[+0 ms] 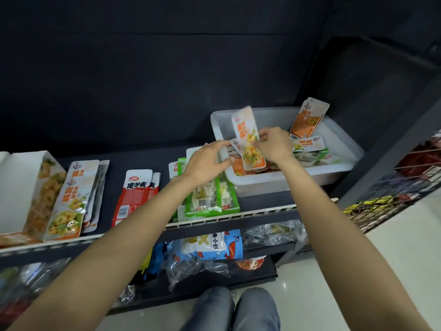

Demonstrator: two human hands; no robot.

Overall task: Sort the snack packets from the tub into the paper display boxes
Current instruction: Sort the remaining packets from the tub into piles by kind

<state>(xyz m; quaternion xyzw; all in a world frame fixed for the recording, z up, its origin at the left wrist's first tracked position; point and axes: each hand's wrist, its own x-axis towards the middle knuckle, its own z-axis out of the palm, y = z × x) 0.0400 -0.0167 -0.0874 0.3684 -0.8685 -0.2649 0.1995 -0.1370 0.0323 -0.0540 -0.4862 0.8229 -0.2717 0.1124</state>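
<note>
Orange packet point(248, 139) pinched by our right hand point(274, 145) above tub point(298, 180), left hand point(207, 161) spread beside; looks light, floppy, slick, so we grip edges.

Orange snack packet point(248, 137) upright above the white tub point(286, 180).

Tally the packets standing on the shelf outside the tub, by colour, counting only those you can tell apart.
Orange packets: 2 at least, more behind unclear
Red packets: 2
Green packets: 2 at least, partly hidden by the left hand
Total: 6 at least
</note>
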